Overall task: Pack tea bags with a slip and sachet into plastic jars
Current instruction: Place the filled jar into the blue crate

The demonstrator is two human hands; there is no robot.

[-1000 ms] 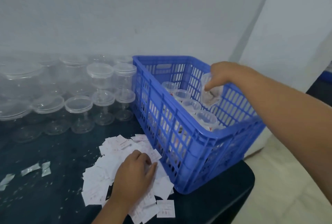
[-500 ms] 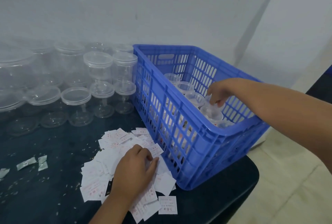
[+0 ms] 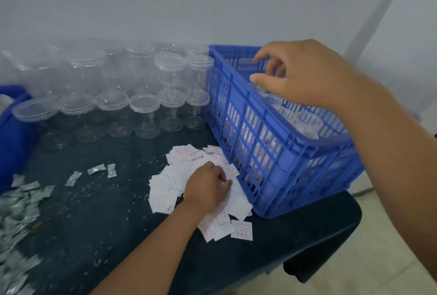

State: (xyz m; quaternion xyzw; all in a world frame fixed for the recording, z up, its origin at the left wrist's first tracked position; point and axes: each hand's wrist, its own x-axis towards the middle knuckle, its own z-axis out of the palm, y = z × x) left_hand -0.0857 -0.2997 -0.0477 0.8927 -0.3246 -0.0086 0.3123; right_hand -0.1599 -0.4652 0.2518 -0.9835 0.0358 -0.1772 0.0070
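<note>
A heap of white paper slips (image 3: pixel 170 190) lies on the dark table beside a blue crate (image 3: pixel 262 152). My left hand (image 3: pixel 205 190) rests on the heap, thumb and curled fingertips pinching a slip at its far edge. Clear plastic jars (image 3: pixel 307 120) stand inside the crate with their mouths up. My right hand (image 3: pixel 302 74) hovers above the crate's far end, fingers loosely spread and holding nothing. Silver sachets (image 3: pixel 98 169) lie scattered on the table to the left, with a bigger heap of sachets (image 3: pixel 14 214) at the left edge.
Stacked empty lidded jars (image 3: pixel 170 67) line the wall behind the table. Part of another blue container (image 3: pixel 11 133) shows at the far left. The table's rounded corner (image 3: pixel 354 212) ends just past the crate, with pale floor beyond. Crumbs dot the tabletop.
My right hand set the jar it held down into the crate, let go, and rose empty toward the crate's far end. My left hand stayed on the slips.
</note>
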